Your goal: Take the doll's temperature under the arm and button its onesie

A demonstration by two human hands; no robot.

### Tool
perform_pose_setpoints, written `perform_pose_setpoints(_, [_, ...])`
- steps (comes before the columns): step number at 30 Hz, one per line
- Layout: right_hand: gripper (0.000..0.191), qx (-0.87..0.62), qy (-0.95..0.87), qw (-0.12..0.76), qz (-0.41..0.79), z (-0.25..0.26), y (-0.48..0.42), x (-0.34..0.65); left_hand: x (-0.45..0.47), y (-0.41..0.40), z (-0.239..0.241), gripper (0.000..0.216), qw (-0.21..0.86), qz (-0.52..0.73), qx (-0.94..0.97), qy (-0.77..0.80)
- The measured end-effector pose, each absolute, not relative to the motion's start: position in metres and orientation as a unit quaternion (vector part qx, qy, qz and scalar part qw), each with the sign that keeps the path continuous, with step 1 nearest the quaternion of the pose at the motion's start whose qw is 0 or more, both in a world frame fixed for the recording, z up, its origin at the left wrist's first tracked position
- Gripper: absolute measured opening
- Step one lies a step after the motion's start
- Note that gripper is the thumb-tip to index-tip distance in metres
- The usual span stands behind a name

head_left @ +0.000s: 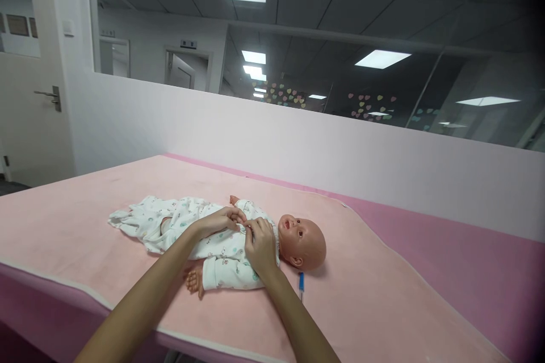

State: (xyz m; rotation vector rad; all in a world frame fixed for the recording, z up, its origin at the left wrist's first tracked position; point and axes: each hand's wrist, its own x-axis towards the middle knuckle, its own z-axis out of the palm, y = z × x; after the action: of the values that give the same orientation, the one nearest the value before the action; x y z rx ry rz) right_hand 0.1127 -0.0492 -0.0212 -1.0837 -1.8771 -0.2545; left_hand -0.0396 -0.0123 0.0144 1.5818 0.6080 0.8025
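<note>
A baby doll (303, 241) lies on its back, its head to the right. It is dressed in a white baby romper (225, 247) with a small coloured print. My left hand (223, 220) rests on the doll's chest with its fingers bent and closed on the romper's front. Right beside it, my right hand (260, 241) pinches the same cloth just below the doll's neck. The fingertips of both hands nearly meet, and the bit of cloth between them is mostly hidden. One doll hand (195, 282) sticks out of the near sleeve.
A blue-handled thin tool or pen (301, 282) lies near the doll's head, partly beside my right forearm. Under everything is a pink padded mat (374, 300) with a pale edge. Behind it stand a white wall (298, 142) and a window. A door (36, 108) is at left.
</note>
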Motion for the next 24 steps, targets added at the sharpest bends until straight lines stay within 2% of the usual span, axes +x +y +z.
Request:
perform_pose_setpoints(8, [0.024,-0.447,-0.756,0.469,-0.095,-0.0207,-0.048,0.1131,-0.0418,-0.0114,0.0129,0.026,0.604,0.327,0.683,0.249])
perform_pose_setpoints(13, [0.018,-0.435,-0.766,0.464,-0.094,-0.0178,-0.0521,0.1126,-0.0413,-0.0105,0.0118,0.03,0.581,0.34,0.694,0.257])
perform_pose_setpoints(24, [0.022,-0.426,-0.782,0.447,-0.079,-0.0193,-0.0512,0.1135,-0.0416,-0.0097,0.0098,0.024,0.585,0.34,0.694,0.248])
